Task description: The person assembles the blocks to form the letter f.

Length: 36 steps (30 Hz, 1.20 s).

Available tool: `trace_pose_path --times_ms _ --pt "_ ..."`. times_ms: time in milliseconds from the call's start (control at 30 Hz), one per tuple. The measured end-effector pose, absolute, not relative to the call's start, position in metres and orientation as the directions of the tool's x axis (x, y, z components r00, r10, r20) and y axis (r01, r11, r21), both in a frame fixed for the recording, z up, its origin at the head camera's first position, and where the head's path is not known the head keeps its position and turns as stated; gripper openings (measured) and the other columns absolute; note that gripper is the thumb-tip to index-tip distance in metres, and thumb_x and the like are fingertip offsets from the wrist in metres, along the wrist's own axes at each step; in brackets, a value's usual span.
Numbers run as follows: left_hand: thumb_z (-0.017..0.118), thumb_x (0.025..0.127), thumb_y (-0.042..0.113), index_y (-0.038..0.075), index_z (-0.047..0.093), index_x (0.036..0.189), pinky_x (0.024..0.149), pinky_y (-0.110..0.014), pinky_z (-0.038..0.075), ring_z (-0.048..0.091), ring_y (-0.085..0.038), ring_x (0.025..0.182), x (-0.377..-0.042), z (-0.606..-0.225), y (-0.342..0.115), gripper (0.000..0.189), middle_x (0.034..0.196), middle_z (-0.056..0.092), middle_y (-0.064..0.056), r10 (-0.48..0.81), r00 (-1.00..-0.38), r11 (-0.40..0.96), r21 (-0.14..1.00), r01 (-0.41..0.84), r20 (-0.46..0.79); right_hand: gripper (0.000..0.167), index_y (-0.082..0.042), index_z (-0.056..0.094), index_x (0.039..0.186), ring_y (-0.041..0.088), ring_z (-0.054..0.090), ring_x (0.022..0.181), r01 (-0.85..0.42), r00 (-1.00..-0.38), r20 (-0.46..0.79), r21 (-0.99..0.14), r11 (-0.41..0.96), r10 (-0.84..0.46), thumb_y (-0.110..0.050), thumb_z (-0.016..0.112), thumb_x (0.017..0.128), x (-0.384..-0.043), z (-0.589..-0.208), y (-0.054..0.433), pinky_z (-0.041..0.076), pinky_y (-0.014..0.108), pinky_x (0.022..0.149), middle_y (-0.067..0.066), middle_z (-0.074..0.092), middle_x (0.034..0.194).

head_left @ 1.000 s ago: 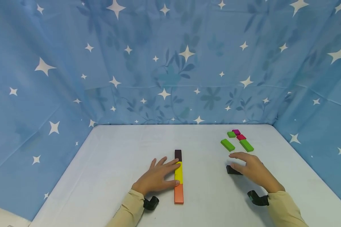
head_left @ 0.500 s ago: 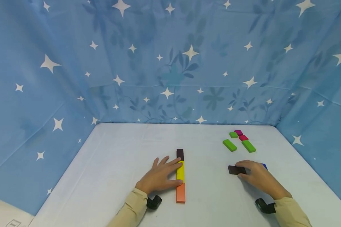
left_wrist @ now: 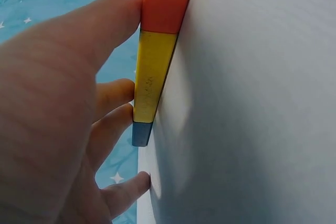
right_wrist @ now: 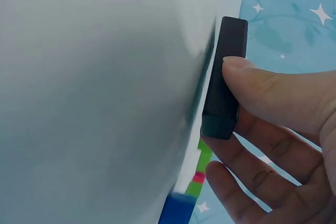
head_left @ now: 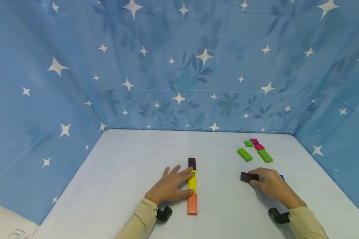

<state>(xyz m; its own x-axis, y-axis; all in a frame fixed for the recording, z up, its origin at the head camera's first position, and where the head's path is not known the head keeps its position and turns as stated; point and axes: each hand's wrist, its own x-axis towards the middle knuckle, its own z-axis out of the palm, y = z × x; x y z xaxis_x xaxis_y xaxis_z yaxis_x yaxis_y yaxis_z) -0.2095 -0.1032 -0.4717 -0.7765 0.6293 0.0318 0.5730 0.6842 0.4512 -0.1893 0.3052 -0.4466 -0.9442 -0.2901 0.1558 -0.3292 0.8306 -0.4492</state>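
Observation:
Three blocks lie end to end in a line on the table: an orange block (head_left: pixel 192 204) nearest, a yellow block (head_left: pixel 192 182) in the middle and a dark block (head_left: pixel 192 163) at the far end. My left hand (head_left: pixel 170 186), its fingers spread, touches the left side of this line with thumb and fingertips. To the right, my right hand (head_left: pixel 272 186) pinches a black block (right_wrist: pixel 226 77) between thumb and fingers. In the right wrist view a narrow gap shows between that block and the table. A blue block (right_wrist: pixel 177 209) is mostly hidden behind the right hand in the head view.
Beyond the right hand lie several small blocks: a long green block (head_left: pixel 245 155), another green block (head_left: pixel 265 156), a short green block (head_left: pixel 249 143), a red block (head_left: pixel 259 147) and a purple block (head_left: pixel 254 141). A blue star-patterned curtain (head_left: pixel 167 66) borders the white table (head_left: pixel 143 149).
My right hand has come down around the black block and now pinches it; the block is slightly tilted. My left hand stays against the line. The head view has shifted a little.

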Motion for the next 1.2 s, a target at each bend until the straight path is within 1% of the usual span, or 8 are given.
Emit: trace_pose_path --times_ms 300,567,667,833,1067,1200 --pt "0.063 0.102 0.061 0.025 0.050 0.163 0.125 -0.070 0.015 0.031 -0.037 0.157 -0.211 -0.471 -0.106 0.072 0.170 0.039 0.009 0.617 -0.786 0.699 0.437 0.566 0.031 0.032 0.004 0.077 0.121 0.044 0.069 0.116 -0.370 -0.929 0.222 -0.507 0.779 -0.297 -0.005 0.085 0.091 -0.216 -0.449 0.278 0.054 0.065 0.098 0.019 0.076 0.118" --pt "0.061 0.102 0.064 0.028 0.048 0.164 0.125 -0.069 0.013 0.030 -0.036 0.158 -0.211 -0.472 -0.105 0.073 0.171 0.036 0.013 0.620 -0.785 0.702 0.436 0.563 0.017 0.032 0.002 0.077 0.124 0.042 0.068 0.115 -0.387 -0.922 0.245 -0.554 0.737 -0.300 -0.006 0.083 0.093 -0.244 -0.441 0.243 0.055 0.063 0.097 0.018 0.076 0.120" --pt "0.061 0.102 0.064 0.029 0.047 0.165 0.126 -0.069 0.012 0.029 -0.035 0.159 -0.212 -0.473 -0.105 0.073 0.171 0.035 0.015 0.616 -0.788 0.709 0.431 0.558 0.008 0.032 0.001 0.078 0.124 0.041 0.068 0.114 -0.397 -0.918 0.254 -0.550 0.735 -0.306 -0.008 0.082 0.094 -0.253 -0.439 0.230 0.056 0.063 0.097 0.018 0.076 0.121" --pt "0.061 0.102 0.065 0.030 0.047 0.165 0.125 -0.069 0.014 0.029 -0.034 0.158 -0.213 -0.473 -0.103 0.073 0.171 0.034 0.017 0.618 -0.786 0.715 0.414 0.564 0.005 0.032 0.001 0.078 0.124 0.040 0.070 0.111 -0.415 -0.909 0.274 -0.534 0.737 -0.313 -0.008 0.083 0.094 -0.265 -0.436 0.209 0.056 0.062 0.097 0.017 0.076 0.119" --pt "0.060 0.103 0.065 0.031 0.047 0.165 0.124 -0.070 0.015 0.030 -0.034 0.158 -0.215 -0.473 -0.103 0.072 0.171 0.033 0.019 0.626 -0.780 0.714 0.409 0.568 -0.009 0.031 0.002 0.077 0.124 0.037 0.070 0.110 -0.455 -0.890 0.289 -0.557 0.695 -0.352 -0.010 0.082 0.096 -0.278 -0.435 0.184 0.057 0.061 0.097 0.016 0.077 0.119" --pt "0.060 0.103 0.065 0.032 0.046 0.165 0.124 -0.071 0.015 0.029 -0.034 0.158 -0.216 -0.475 -0.104 0.072 0.171 0.032 0.019 0.630 -0.777 0.711 0.410 0.571 -0.009 0.031 0.002 0.077 0.124 0.036 0.070 0.110 -0.474 -0.881 0.288 -0.550 0.688 -0.376 -0.011 0.081 0.097 -0.286 -0.435 0.171 0.057 0.059 0.096 0.016 0.076 0.120"
